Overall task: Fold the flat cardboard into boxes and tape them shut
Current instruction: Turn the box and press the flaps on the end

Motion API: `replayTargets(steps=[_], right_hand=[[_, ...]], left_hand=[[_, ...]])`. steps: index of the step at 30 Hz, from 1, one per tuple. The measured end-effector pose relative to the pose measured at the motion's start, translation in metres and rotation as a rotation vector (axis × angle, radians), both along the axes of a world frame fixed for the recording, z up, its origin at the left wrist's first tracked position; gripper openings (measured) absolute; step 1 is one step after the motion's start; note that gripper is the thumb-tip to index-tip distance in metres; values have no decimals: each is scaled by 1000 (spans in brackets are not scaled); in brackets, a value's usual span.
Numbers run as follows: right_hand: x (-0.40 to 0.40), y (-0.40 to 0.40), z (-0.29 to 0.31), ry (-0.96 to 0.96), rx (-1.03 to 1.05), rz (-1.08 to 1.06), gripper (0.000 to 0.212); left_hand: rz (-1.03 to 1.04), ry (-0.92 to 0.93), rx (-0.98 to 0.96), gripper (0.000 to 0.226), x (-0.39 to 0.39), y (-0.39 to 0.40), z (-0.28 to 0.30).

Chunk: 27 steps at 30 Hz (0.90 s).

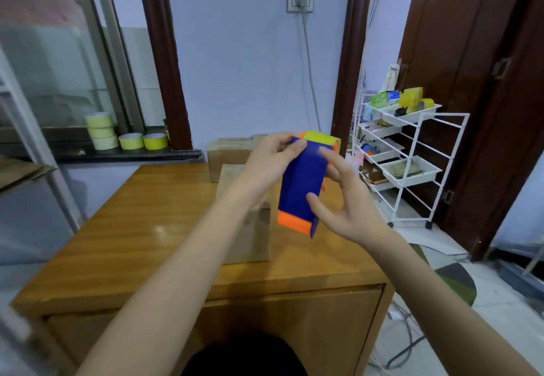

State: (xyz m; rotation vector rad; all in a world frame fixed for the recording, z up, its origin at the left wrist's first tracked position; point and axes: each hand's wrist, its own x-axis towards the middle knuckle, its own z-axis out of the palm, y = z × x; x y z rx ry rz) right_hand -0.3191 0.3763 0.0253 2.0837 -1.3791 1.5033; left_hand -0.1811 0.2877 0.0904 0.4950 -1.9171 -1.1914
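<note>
Holding: both hands have a blue box [304, 181] up in the air above the table [141, 228], well clear of it.
Left hand [270, 160]: fingers curled over the box's top left corner, pinching it.
Right hand [344, 199]: fingers spread and loosely bent, thumb and fingertips on the box's right side.
Risk, cart: the cart [412, 151] stands close on the right; a wide elbow swing could knock it.
Risk, box: that light right-hand hold might let it twist or slip.
Risk, flap: the orange flap [294, 222] at the bottom looks untaped and may spring open.
Cart trays: tape rolls and small packets on top; lower ones too blurred to tell.
Box contents: cannot tell.
Sill: tape rolls [100, 134] stacked well away on the left.
</note>
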Motion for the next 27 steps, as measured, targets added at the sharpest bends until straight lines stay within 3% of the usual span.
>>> replayTargets(steps=[4, 10, 16, 19, 22, 27], right_hand=[[22, -10, 10, 234, 5, 45, 59], [44, -30, 6, 241, 85, -5, 52], [54, -35, 8, -309, 31, -4, 30], [60, -38, 12, -391, -15, 9, 32], [72, -41, 11, -437, -36, 32, 39], [88, -48, 8, -524, -102, 42, 46]], left_hand=[[-52, 10, 102, 14, 21, -5, 10], [-1, -73, 159, 22, 45, -15, 19], [248, -86, 216, 20, 87, -27, -5], [257, -123, 352, 28, 95, -25, -39], [177, -25, 565, 32, 91, -18, -57], [153, 176, 759, 32, 77, -6, -64]])
